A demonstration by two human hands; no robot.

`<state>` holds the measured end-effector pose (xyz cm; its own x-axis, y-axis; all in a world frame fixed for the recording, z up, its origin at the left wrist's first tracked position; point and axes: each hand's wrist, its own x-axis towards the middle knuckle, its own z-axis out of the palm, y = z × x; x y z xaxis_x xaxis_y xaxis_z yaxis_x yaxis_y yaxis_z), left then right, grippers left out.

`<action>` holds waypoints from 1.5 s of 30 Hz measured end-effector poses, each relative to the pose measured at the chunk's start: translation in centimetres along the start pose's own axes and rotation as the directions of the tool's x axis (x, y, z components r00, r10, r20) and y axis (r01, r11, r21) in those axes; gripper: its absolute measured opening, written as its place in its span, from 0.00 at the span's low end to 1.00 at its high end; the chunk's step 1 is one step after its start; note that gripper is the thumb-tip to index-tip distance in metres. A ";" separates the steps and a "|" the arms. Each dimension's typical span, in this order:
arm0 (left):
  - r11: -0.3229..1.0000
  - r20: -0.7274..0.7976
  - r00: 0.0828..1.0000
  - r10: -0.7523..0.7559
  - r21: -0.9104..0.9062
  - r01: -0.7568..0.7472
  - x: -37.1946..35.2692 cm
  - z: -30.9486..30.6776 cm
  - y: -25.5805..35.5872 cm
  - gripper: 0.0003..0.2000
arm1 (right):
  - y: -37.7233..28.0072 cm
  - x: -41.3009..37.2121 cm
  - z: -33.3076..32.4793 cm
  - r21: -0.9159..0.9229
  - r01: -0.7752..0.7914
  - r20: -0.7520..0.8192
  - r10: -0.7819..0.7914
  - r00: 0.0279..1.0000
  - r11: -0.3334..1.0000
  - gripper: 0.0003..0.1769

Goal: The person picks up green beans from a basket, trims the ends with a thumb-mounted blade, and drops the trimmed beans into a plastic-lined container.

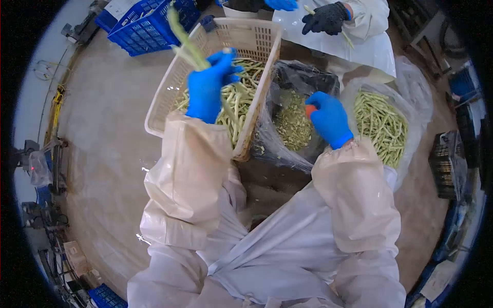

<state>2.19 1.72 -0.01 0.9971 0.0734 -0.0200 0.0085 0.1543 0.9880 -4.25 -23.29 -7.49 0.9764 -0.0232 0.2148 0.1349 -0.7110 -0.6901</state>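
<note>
My left hand (206, 88), in a blue glove, is raised over a cream plastic crate (245, 42) and closed around a few long green beans (186, 41). They stick up past the fingers, smeared by motion. More pale green beans (241, 105) lie heaped inside the crate. My right hand (331, 120), also blue-gloved, is closed on a small orange-red object (310, 110), mostly covered by the fingers. It hovers at the right side of a plastic-lined container of chopped bean bits (294, 126). Right of that, a clear plastic bag (411, 131) holds trimmed beans (379, 123).
Across from me, another person's black-gloved hand (327, 18) holds a bean above a white apron (295, 25); a blue glove (281, 4) shows beside it. Blue crates (149, 32) stand at the upper left. A dark crate (448, 165) sits at the right.
</note>
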 end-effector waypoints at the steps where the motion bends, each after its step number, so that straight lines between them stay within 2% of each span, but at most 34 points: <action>1: 0.998 -0.060 0.997 0.057 -0.007 -0.058 0.6 -1.4 0.1 0.20 | 0.4 -0.3 -0.1 -0.129 0.126 -0.091 -0.138 0.986 0.984 0.13; 2: 0.999 -0.088 0.995 0.039 0.017 -0.037 1.1 -2.5 -0.1 0.20 | 0.7 -0.5 0.1 -0.265 0.235 -0.162 -0.283 0.945 0.935 0.14; 4: 0.998 -0.144 0.990 0.004 0.060 0.004 1.5 -3.5 0.4 0.21 | -0.2 -0.2 -0.2 -0.131 0.205 -0.161 -0.225 0.961 0.970 0.17; 5: 0.994 -0.049 0.999 -0.004 0.105 0.009 1.4 -3.6 0.1 0.21 | -0.7 0.0 -0.4 -0.065 0.186 -0.157 -0.194 0.968 0.980 0.18; 8: 0.971 0.051 0.980 -0.192 0.156 0.182 0.3 -1.3 -0.7 0.23 | -2.2 0.0 -0.4 0.040 0.152 -0.167 -0.144 0.975 0.988 0.17; 11: 0.965 0.241 0.935 -0.261 0.052 0.256 -0.8 0.6 -2.0 0.23 | -3.4 -0.1 -0.5 0.282 -0.014 -0.032 0.024 0.999 0.959 0.15; 12: 0.959 0.304 0.912 -0.277 0.021 0.284 -1.3 1.3 -2.1 0.24 | -3.4 -0.1 -0.4 0.331 -0.010 -0.036 0.023 0.999 0.943 0.14; 14: 0.956 0.326 0.899 -0.292 0.101 0.274 -1.9 2.0 -2.0 0.22 | -3.1 0.0 -0.1 0.427 0.001 -0.047 0.021 0.999 0.904 0.13; 17: 0.941 0.388 0.867 -0.314 0.250 0.229 -2.7 2.9 -1.6 0.19 | -3.1 0.3 -1.0 0.399 0.059 -0.131 -0.007 0.991 0.915 0.13; 19: 0.889 0.380 0.894 -0.238 0.455 0.043 -2.5 2.8 -3.4 0.19 | -3.7 0.6 -2.5 0.287 0.099 -0.243 -0.028 0.970 0.953 0.14; 20: 0.836 0.384 0.902 -0.197 0.546 -0.050 -2.4 2.8 -4.4 0.20 | -3.8 0.8 -3.2 0.227 0.112 -0.296 -0.041 0.954 0.967 0.14; 21: 0.769 0.386 0.909 -0.154 0.625 -0.136 -3.3 3.4 -3.3 0.20 | -3.3 1.0 -3.8 0.087 0.210 -0.363 -0.166 0.917 0.974 0.16; 24: 0.545 0.387 0.905 -0.175 0.804 -0.238 -4.3 3.9 -1.7 0.19 | -3.6 1.5 -5.3 -0.103 0.329 -0.391 -0.343 0.854 0.938 0.16; 27: 0.509 0.442 0.881 -0.169 0.805 -0.306 -3.9 3.5 -2.6 0.19 | -2.7 1.7 -4.7 -0.194 0.450 -0.361 -0.489 0.794 0.872 0.16; 30: 0.480 0.441 0.877 -0.190 0.821 -0.309 -3.9 3.2 -3.0 0.19 | -1.9 1.4 -4.2 -0.235 0.399 -0.221 -0.448 0.866 0.886 0.15; 34: 0.535 0.462 0.866 -0.189 0.788 -0.304 -4.4 3.2 -1.9 0.18 | -1.7 0.9 -3.9 -0.250 0.336 -0.188 -0.386 0.903 0.908 0.14; 36: 0.506 0.504 0.857 -0.111 0.771 -0.388 -4.1 3.0 -2.3 0.17 | -1.9 0.8 -3.7 -0.251 0.331 -0.192 -0.382 0.904 0.909 0.14; 37: 0.489 0.523 0.849 -0.073 0.761 -0.427 -4.0 2.9 -2.4 0.17 | -2.1 0.9 -3.8 0.020 0.204 -0.189 -0.197 0.962 0.979 0.13; 38: 0.612 0.544 0.832 -0.104 0.695 -0.378 -4.0 2.7 -2.5 0.16 | -2.3 1.0 -4.1 0.284 0.051 -0.134 -0.013 0.991 0.957 0.12; 39: 0.721 0.569 0.812 -0.129 0.616 -0.317 -4.2 2.8 -2.1 0.16 | -2.6 1.2 -4.3 0.517 -0.116 -0.031 0.153 0.988 0.848 0.12; 41: 0.859 0.614 0.769 -0.175 0.477 -0.185 -4.4 3.1 -1.9 0.16 | -2.1 1.4 -5.0 0.841 -0.180 0.150 0.098 0.984 0.510 0.11; 42: 0.898 0.633 0.748 -0.199 0.424 -0.121 -4.4 3.3 -2.0 0.17 | -2.0 1.6 -5.2 0.928 -0.227 0.226 0.039 0.973 0.295 0.10; 43: 0.928 0.654 0.724 -0.220 0.370 -0.052 -4.4 3.4 -2.2 0.18 | -2.3 1.5 -4.7 0.854 -0.235 0.254 0.022 0.967 0.465 0.10; 45: 0.977 0.528 0.829 -0.184 0.186 0.099 -3.8 3.4 -2.3 0.18 | -2.3 0.6 -2.3 0.627 -0.211 0.311 0.007 0.951 0.750 0.11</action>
<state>-1.36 -2.24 -1.71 0.8648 -0.4881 -0.1178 0.1207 -0.0257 0.9924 -4.41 -23.27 -4.14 0.9815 0.1910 -0.0155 0.0014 -0.0881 -0.9961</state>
